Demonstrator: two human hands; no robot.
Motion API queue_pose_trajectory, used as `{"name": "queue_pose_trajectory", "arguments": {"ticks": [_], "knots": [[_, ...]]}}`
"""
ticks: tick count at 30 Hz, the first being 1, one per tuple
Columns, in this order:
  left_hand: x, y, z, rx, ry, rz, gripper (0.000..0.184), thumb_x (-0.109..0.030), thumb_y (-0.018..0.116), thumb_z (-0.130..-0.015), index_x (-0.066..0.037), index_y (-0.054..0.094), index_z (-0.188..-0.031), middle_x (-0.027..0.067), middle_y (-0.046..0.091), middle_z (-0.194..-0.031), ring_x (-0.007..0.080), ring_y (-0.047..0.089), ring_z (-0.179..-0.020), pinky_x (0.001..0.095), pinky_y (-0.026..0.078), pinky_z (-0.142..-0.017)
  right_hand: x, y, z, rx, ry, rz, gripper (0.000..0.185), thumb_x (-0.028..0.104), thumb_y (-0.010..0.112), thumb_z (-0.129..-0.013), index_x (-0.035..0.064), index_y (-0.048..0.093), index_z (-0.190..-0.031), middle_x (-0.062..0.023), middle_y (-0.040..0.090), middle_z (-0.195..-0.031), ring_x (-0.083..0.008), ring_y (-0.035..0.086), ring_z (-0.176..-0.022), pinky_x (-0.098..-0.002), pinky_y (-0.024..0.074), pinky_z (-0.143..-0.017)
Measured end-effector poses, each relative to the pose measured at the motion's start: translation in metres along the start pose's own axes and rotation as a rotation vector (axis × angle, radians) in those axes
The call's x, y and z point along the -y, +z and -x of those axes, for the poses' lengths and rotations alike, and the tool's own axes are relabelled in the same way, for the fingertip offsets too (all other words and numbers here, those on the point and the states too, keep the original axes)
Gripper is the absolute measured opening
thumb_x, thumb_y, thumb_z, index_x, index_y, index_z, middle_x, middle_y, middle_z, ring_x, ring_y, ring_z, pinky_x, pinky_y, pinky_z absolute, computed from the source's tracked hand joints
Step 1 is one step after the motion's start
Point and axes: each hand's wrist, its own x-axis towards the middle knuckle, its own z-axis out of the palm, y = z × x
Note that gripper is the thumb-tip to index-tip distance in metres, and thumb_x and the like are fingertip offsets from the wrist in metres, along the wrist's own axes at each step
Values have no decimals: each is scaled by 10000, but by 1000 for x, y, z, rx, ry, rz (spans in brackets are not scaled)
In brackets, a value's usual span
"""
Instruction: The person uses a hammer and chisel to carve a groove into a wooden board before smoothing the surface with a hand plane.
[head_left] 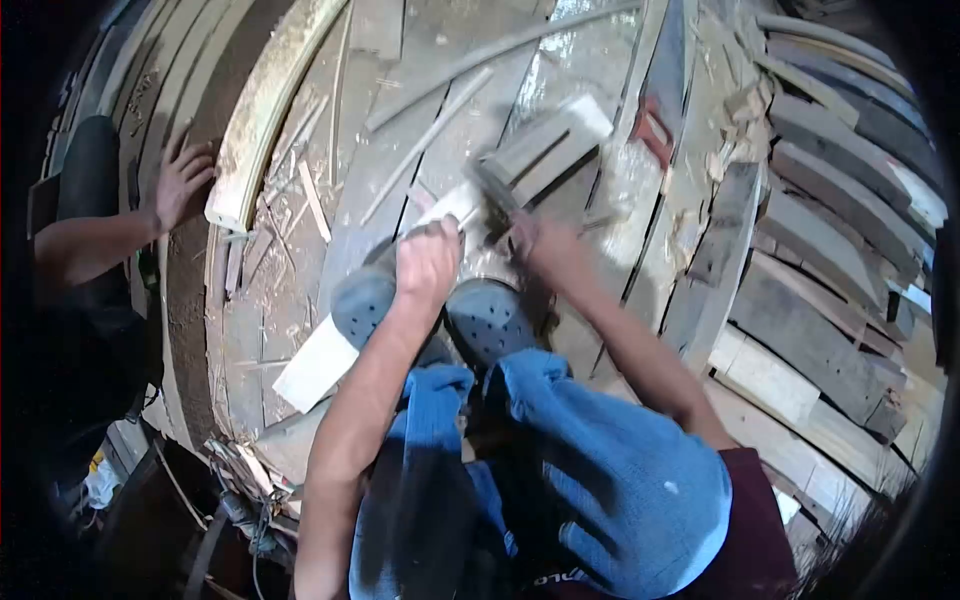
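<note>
A long pale timber (315, 365) runs diagonally across the floor under my feet, with a long dark slot or shadow near its far end. Dark clogs with holes (490, 320) rest at the timber. My left hand (428, 262) is closed in a fist just above the timber; what it grips is hidden. My right hand (548, 248), smeared by motion, is wrapped round a dark elongated tool (492, 188). The tool extends towards the timber ahead of my left fist; its exact kind is blurred.
A red-handled saw (654, 132) lies beyond the timber. Stacked timber offcuts (820, 225) line the right. Thin strips (425, 148) and shavings litter the plank floor. At left, another person's hand (186, 178) is beside a curved pale beam (265, 110).
</note>
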Motion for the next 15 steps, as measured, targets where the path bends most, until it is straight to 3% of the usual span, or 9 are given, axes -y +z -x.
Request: {"name": "queue_pose_trajectory", "arguments": {"ticks": [1,2,4,5,7,8,9,12,15], "knots": [[0,-7,3,8,17,-56,47,-171,546,-889,-137,556,-920,53,659,-808,177,698,-722,314,547,-550,14,-31,-9,-119,98,-2,577,503,456,-954,-27,648,-832,-291,636,-735,-489,627,-704,-567,499,-647],[-3,-11,4,86,-18,-119,126,-234,538,-914,-132,551,-987,42,672,-856,160,695,-745,329,541,-561,12,-21,0,-110,102,-28,575,498,460,-955,-29,648,-822,-290,637,-737,-489,629,-711,-567,499,-653],[-2,-2,-1,57,-17,-73,56,-170,554,-882,-131,555,-923,60,657,-800,184,701,-731,297,542,-527,20,7,12,-111,85,-80,572,488,468,-955,-33,648,-803,-288,639,-739,-489,633,-725,-567,500,-666],[0,-4,-2,40,-9,-94,58,-171,556,-882,-128,555,-922,60,657,-798,185,702,-728,297,543,-529,35,22,40,-97,-37,94,552,467,482,-952,-39,642,-802,-299,640,-762,-486,640,-750,-570,499,-704],[1,-4,0,20,23,-137,64,-174,559,-881,-123,556,-920,60,657,-793,188,704,-722,298,545,-533,35,10,36,-51,-33,129,538,466,466,-957,-40,636,-884,-311,639,-798,-476,642,-747,-537,514,-697],[0,-2,-2,-8,-11,8,79,-203,553,-897,-127,561,-917,61,665,-802,183,706,-706,300,547,-536,40,-18,18,-18,36,100,545,447,457,-965,-49,641,-835,-307,646,-813,-475,646,-771,-552,509,-712],[1,-8,-1,-5,-3,-11,92,-218,546,-907,-129,562,-925,63,670,-815,185,708,-714,307,551,-547,23,-27,-5,3,-118,129,528,416,402,-993,-47,645,-918,-302,646,-832,-465,646,-772,-547,510,-697],[-3,-9,9,50,-4,-51,121,-248,534,-923,-130,557,-936,60,674,-821,192,709,-708,314,553,-558,39,-44,2,-186,105,-103,518,392,406,-998,-38,663,-869,-292,632,-736,-465,642,-721,-530,513,-657],[1,2,-3,39,-25,-62,187,-284,533,-934,-106,537,-991,53,664,-800,208,695,-664,331,535,-524,12,28,17,-383,-244,183,519,398,448,-984,-47,658,-819,-297,613,-700,-469,628,-690,-531,499,-630]]}}
